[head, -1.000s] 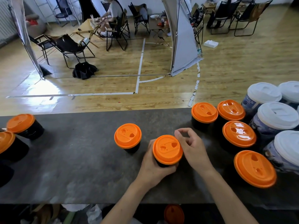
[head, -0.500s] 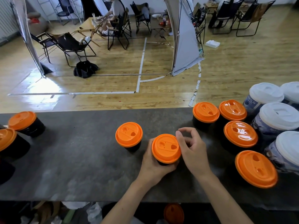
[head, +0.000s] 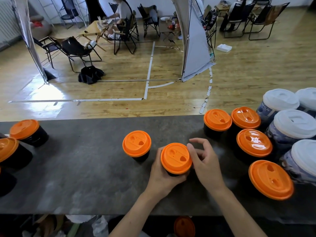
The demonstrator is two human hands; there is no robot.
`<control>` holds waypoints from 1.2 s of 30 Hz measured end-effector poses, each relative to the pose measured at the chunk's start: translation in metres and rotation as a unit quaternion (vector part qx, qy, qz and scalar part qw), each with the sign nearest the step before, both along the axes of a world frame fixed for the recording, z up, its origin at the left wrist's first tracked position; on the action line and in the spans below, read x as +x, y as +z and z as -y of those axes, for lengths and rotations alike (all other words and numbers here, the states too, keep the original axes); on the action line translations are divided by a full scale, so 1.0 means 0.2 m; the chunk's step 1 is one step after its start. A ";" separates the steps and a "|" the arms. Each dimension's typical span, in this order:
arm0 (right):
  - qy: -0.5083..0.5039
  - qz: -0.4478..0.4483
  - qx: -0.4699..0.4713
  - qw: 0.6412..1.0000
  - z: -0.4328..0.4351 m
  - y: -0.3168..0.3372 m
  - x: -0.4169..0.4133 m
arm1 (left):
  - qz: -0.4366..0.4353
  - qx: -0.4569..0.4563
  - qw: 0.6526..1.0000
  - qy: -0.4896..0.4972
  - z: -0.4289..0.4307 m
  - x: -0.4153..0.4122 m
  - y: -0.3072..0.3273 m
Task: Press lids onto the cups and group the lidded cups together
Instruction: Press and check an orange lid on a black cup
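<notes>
Grey, mottled stone-like counter (head: 77, 177) runs across the lower half of the view, its far edge meeting a glossy wooden floor (head: 119, 93) marked with white tape lines (head: 148, 71). Near the counter's front edge, at the middle, stands a black cup (head: 172, 173) with an orange lid (head: 176, 158) seated on it. The left hand (head: 162, 178) wraps its fingers round the cup's body under the lid. The right hand (head: 205, 161) sits just beside it, thumb against the lid's rim, the other fingers loosely curled in the air and grasping nothing.

Just left of it is a second lidded cup (head: 136, 143), close but apart. To the right, four orange-lidded cups (head: 254, 142) stand bunched together, and past them a cluster of taller white-lidded cups (head: 294, 124) at the counter's right end. Two more orange-lidded cups (head: 24, 129) stand at the far left end, well apart from the rest.

Beyond the counter, black folding chairs (head: 75, 48) stand about the floor, a grey fabric panel (head: 195, 48) hangs down to it, a black bundle (head: 90, 76) lies by the tape, and a white box (head: 224, 48) rests farther back. A person (head: 123, 12) sits at a small wooden table at the back.
</notes>
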State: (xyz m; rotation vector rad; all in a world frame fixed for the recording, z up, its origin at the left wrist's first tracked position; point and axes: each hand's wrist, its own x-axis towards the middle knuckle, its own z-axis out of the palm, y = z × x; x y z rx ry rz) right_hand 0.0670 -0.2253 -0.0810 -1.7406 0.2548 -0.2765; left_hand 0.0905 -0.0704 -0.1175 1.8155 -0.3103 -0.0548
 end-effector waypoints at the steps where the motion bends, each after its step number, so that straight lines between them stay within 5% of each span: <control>1: 0.004 -0.016 0.019 1.000 0.00 0.01 0.01 | -0.004 0.002 1.000 -0.005 0.00 0.00 -0.01; 8: 0.034 -0.018 0.033 0.999 0.03 0.03 0.03 | -0.008 -0.002 1.000 -0.023 0.00 0.00 0.01; 13: -0.028 0.042 -0.091 0.995 -0.01 -0.01 -0.02 | 0.000 -0.007 1.000 0.011 0.01 -0.01 0.02; 24: 0.024 -0.034 0.041 0.998 0.02 0.01 0.04 | -0.027 -0.011 0.999 -0.034 0.00 0.00 0.01; 36: 0.044 -0.023 -0.133 0.990 0.03 0.01 0.03 | -0.018 -0.005 1.000 -0.015 0.00 0.00 0.01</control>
